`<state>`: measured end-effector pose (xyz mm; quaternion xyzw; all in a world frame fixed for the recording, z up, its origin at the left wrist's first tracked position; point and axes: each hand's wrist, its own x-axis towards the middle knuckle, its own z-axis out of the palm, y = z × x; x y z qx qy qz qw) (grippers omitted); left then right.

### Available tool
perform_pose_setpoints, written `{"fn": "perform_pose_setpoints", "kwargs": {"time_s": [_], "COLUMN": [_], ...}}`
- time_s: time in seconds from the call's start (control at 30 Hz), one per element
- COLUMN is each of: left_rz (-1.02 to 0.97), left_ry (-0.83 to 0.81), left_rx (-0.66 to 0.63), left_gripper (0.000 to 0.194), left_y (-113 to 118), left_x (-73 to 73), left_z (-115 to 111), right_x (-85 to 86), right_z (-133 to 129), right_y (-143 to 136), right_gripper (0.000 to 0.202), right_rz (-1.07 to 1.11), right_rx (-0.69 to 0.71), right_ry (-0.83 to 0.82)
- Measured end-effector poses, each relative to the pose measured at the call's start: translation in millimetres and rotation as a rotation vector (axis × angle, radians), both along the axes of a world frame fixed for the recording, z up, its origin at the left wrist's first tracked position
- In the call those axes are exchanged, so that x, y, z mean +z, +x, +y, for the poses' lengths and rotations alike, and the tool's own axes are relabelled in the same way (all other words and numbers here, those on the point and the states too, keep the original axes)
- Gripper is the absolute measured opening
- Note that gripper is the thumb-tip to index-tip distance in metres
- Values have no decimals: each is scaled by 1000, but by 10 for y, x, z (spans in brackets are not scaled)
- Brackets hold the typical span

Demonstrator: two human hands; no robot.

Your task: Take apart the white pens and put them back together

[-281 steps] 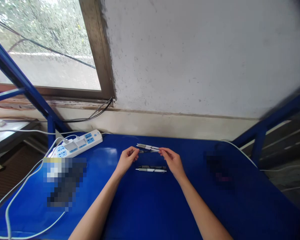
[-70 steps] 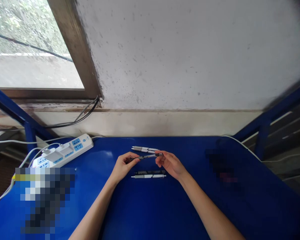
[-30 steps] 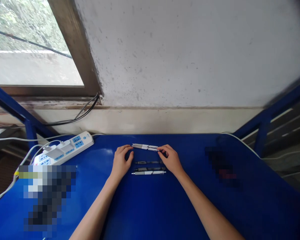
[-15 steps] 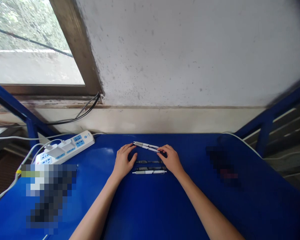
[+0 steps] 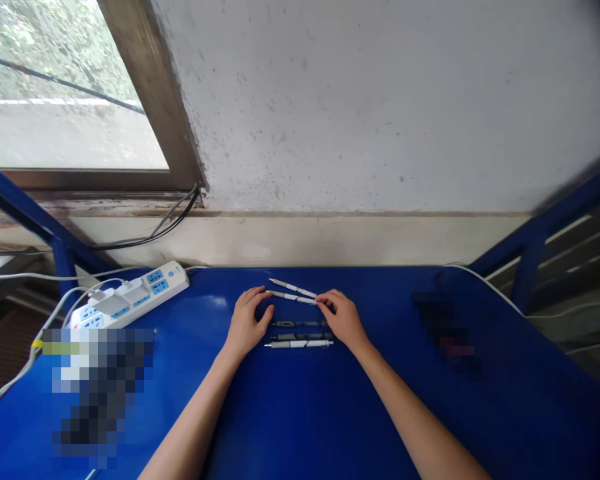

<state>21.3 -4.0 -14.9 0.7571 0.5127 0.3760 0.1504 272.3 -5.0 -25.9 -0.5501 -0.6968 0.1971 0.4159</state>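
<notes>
Near the middle of the frame, two slim white pens lie in a narrow V on the blue tabletop (image 5: 300, 413), spread at their writing tips to the left and drawn close at their rear ends to the right; the upper white pen (image 5: 293, 288) slants down from left to right, and the lower white pen (image 5: 290, 297), which has a grey grip section, slants the same way but less steeply; the right hand (image 5: 344, 319) is nearer to the rear ends, its thumb and forefinger brought together and seemingly pinched on the rear of the lower white pen, while the upper one ends at or just beside the same fingertips, contact there being too small to tell; the left hand (image 5: 247, 321) is at the opposite end, thumb and fingers apart, a fingertip at or just beside the tip of the lower white pen; that pen's long axis thus runs nearly straight across from one hand to the other; below the V, three more pens lie almost level and parallel, a dark pen with an oval grip mark (image 5: 300, 324), a plain dark pen (image 5: 305, 337) and a bottom white pen (image 5: 297, 345), these last two close together; a white power strip (image 5: 150, 297) sits at the left of the frame.
</notes>
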Motion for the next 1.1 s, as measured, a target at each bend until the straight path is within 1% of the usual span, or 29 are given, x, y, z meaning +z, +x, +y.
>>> {"fn": "perform_pose_setpoints", "kwargs": {"time_s": [0.2,0.4,0.6,0.7,0.77,0.9,1.0,1.03,1.1], "left_rz": [-28,-35,-141,-183,-203,-171,-136,-140,-160], "left_ry": [12,-17,-73,-100,-102,-128,-164,-171,-173], "left_rx": [-15,-13,-23,-36,-62,-72,-65,-65,-70], "left_gripper": [26,15,20,20,20,18,27,27,22], "left_y": [-10,-21,-23,-28,-31,-29,-19,-16,-10], "left_x": [12,31,52,42,36,58,92,100,108], "left_z": [6,9,-4,-8,-8,-12,-20,-22,-27], "right_x": [45,95,129,110,98,109,141,151,167], "right_z": [-9,-33,-46,-38,-33,-33,-36,-38,-39], "right_y": [-4,-27,-37,-24,-12,7,12,12,11], "right_gripper": [17,15,10,13,17,21,20,20,19], "right_rz": [-34,-58,-73,0,86,239,276,281,287], "right_rx": [31,76,118,83,61,98,113,108,97], "right_ry": [-15,-10,-38,-58,-110,-224,-237,-238,-243]}}
